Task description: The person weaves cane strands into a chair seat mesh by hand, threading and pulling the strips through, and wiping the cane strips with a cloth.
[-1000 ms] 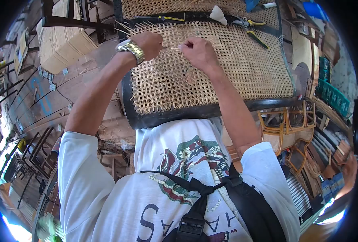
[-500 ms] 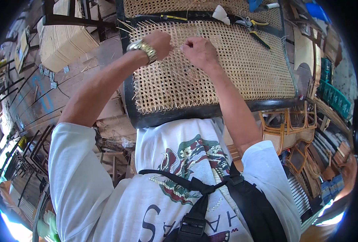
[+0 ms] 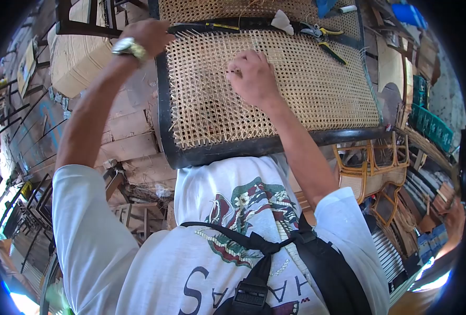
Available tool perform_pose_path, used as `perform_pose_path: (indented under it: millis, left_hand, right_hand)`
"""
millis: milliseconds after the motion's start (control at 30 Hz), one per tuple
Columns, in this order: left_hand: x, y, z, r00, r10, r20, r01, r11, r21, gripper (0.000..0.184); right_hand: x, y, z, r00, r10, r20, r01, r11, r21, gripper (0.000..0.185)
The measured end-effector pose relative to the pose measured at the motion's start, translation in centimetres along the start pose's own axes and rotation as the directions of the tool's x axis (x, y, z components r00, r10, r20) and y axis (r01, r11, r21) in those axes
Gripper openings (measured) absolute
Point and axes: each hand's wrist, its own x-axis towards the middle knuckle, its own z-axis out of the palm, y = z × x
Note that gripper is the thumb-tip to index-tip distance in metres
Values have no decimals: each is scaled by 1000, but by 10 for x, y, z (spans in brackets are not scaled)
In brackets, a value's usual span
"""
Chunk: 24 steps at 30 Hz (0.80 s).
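Note:
A woven cane panel (image 3: 317, 100) in a black frame (image 3: 212, 155) lies before me. My right hand (image 3: 253, 77) is over the middle of the weave, its fingers curled together in a pinch; whatever it grips is too small to make out. Beyond the panel's upper left corner is my left hand (image 3: 148, 38), slightly blurred, with a wristwatch (image 3: 129, 48) on the wrist. Its fingers are bunched together, and any strand in them cannot be made out. Loose cane ends (image 3: 183, 34) stick out along the panel's top left edge.
On the frame's crossbar are a yellow and black cutter (image 3: 222, 26), a white chunk (image 3: 281, 22) and yellow-handled pliers (image 3: 330, 42). A cardboard box (image 3: 78, 58) stands at left, near dark chair frames (image 3: 88, 21). Wooden chair parts (image 3: 372, 168) and green crates (image 3: 430, 123) lie at right.
My left hand has swung up and left, off the weave and past the frame's edge. My right hand has shifted slightly down and left, staying over the panel.

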Motion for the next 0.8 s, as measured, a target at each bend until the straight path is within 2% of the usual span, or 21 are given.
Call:
perform_pose_path:
  millis: [33, 67, 100, 167, 233, 267, 300, 333, 367, 433, 467, 533, 567, 633, 700, 733, 767, 800]
  left_hand:
    - [1, -22, 2, 995, -95, 38, 95, 995, 6, 41]
    - [-3, -40, 3, 990, -143, -3, 143, 990, 8, 43]
    - [0, -72, 26, 981, -185, -49, 183, 982, -54, 50]
    - [-11, -68, 19, 974, -217, -62, 206, 967, -148, 54]
    - [-20, -30, 9, 975, -214, 59, 220, 898, -382, 55]
    - [-22, -10, 9, 993, -111, -31, 90, 918, -385, 51]
    - [-20, 10, 15, 999, -36, -37, 19, 922, -387, 44]
    - [-20, 27, 27, 991, 44, -124, -93, 904, -417, 39]
    - [-20, 43, 38, 970, 119, -213, -203, 877, -436, 34]
    - [-16, 68, 47, 969, 198, -147, -243, 868, -432, 31]
    - [-14, 77, 45, 980, 197, -29, -193, 903, -385, 30]
    - [-8, 82, 40, 978, 207, 1, -194, 917, -350, 30]
    - [-4, 82, 39, 976, 217, 28, -198, 929, -313, 30]
    - [0, 83, 40, 978, 207, -27, -204, 922, -329, 36]
    - [7, 83, 36, 966, 244, 82, -194, 902, -386, 45]
    - [9, 85, 36, 974, 199, 105, -133, 886, -443, 53]
    - [12, 84, 36, 974, 200, 108, -133, 886, -444, 53]
    - [16, 83, 36, 967, 182, 177, -86, 890, -447, 55]
  right_hand:
    - [-14, 8, -9, 982, -127, -137, 142, 985, 101, 28]
    - [-28, 15, -18, 930, -235, -281, 291, 940, 177, 36]
    - [-44, 20, -24, 933, -228, -278, 284, 942, 177, 36]
    - [-68, 28, -34, 940, -86, -330, 90, 996, -3, 50]
    - [-77, 29, -29, 951, -19, -307, 18, 1000, -5, 51]
    - [-75, 25, -28, 949, -17, -315, 10, 1000, -23, 50]
    - [-73, 19, -27, 947, -18, -322, 6, 999, -39, 49]
    - [-68, 13, -26, 943, -20, -331, 10, 999, -34, 41]
    - [-64, 13, -20, 943, -18, -332, 7, 999, -35, 41]
    - [-54, 17, -8, 960, 25, -280, -23, 1000, 9, 30]
    - [-53, 18, -8, 960, 25, -280, -23, 1000, 10, 30]
    - [-52, 20, -9, 964, 167, -206, -103, 952, 290, 22]
    - [-52, 19, -11, 964, 168, -204, -104, 951, 290, 22]
    - [-53, 13, -19, 961, 245, -125, -226, 963, 150, 15]
    - [-48, 9, -24, 961, 264, -82, -252, 958, 133, 14]
    - [-46, 9, -25, 959, 281, -39, -275, 954, 117, 12]
    - [-45, 10, -22, 958, 283, -36, -277, 954, 117, 12]
    - [-44, 12, -19, 970, 228, -86, -215, 967, 138, 11]
